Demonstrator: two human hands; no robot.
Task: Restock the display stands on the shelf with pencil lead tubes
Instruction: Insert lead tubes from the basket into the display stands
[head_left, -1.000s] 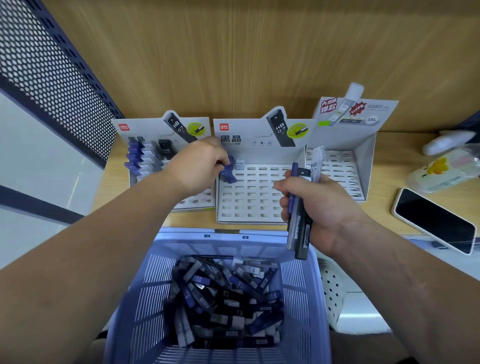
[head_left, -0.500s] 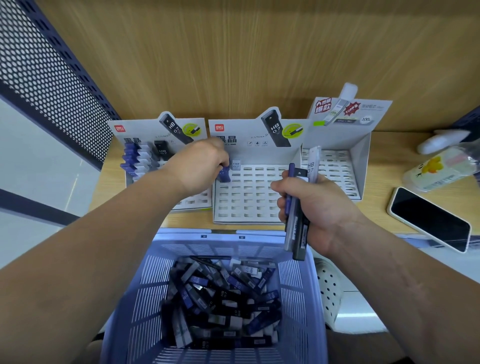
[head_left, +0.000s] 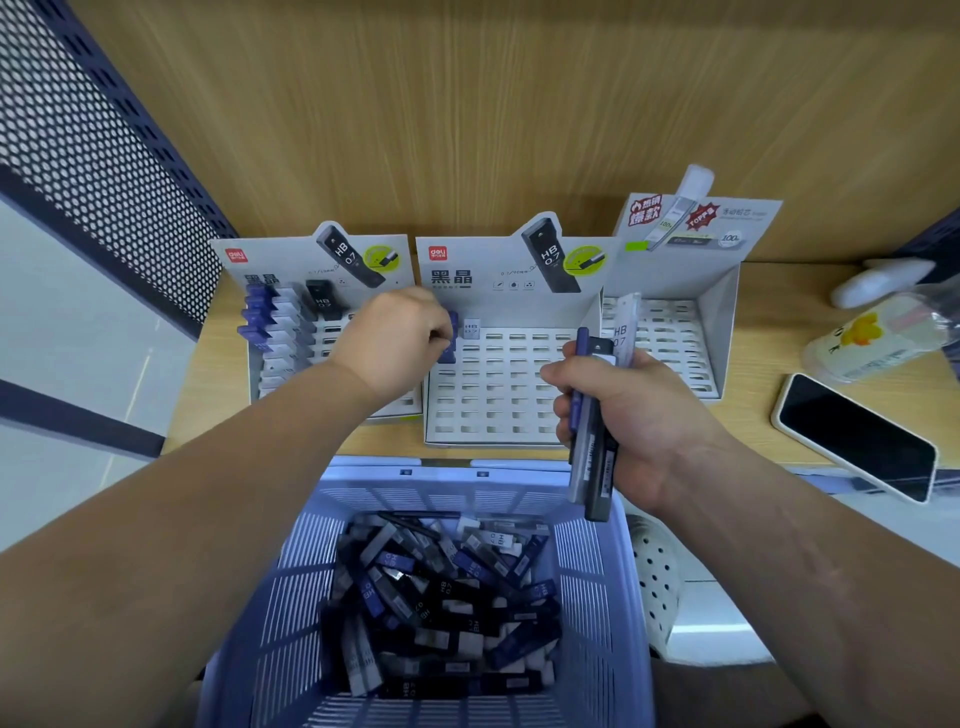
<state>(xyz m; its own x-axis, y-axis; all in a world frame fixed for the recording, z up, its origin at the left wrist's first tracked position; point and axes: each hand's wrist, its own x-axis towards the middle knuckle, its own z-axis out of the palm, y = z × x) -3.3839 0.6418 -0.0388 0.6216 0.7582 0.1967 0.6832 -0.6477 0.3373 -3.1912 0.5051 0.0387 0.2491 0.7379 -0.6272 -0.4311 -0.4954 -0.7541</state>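
— Wooden shelf (head_left: 769, 364), middle stand (head_left: 498, 405): where's the blue tube (head_left: 450, 354)?
— Pinched in my left hand (head_left: 400, 338) at its back-left slot; my right hand (head_left: 639, 415) grips spare tubes (head_left: 589, 467). Best pushed in straight.

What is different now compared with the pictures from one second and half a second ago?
Very little. The left hand still pinches the blue tube at the back left corner of the middle stand; the tube seems slightly more upright. Nothing was taken or let go. The right hand still grips its bundle of tubes; the basket and the phone stayed put.
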